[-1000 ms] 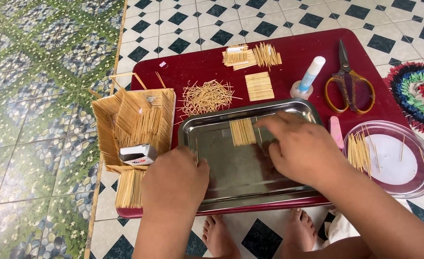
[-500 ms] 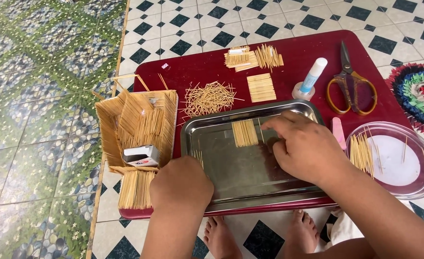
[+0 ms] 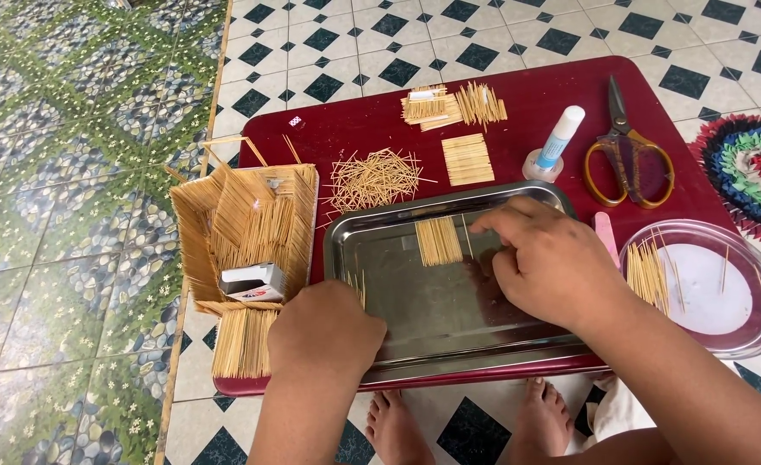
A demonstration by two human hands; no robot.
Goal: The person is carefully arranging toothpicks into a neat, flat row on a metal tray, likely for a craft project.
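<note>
a tiled floor fills the frame, black-and-white checks on the right and green patterned tiles on the left, with a dark red tray (image 3: 346, 129) lying on it at the centre. on the tray's lower middle sits a steel tray (image 3: 432, 301), and near its upper edge lies a flat row of toothpicks (image 3: 439, 240) set side by side. the right hand (image 3: 552, 263) rests over the steel tray's right part, fingers curled down and fingertips just beside the row; whether it pinches a stick cannot be told. the left hand (image 3: 324, 331) presses on the steel tray's lower left corner, knuckles up, closed loosely, holding nothing visible. above the steel tray lie a loose heap of toothpicks (image 3: 372, 176) and a small glued panel (image 3: 467, 159). at centre left stands a toothpick box (image 3: 251, 224). upper right show a glue bottle (image 3: 557, 142) and scissors (image 3: 626, 151); lower right, a clear lid (image 3: 708, 288).
</note>
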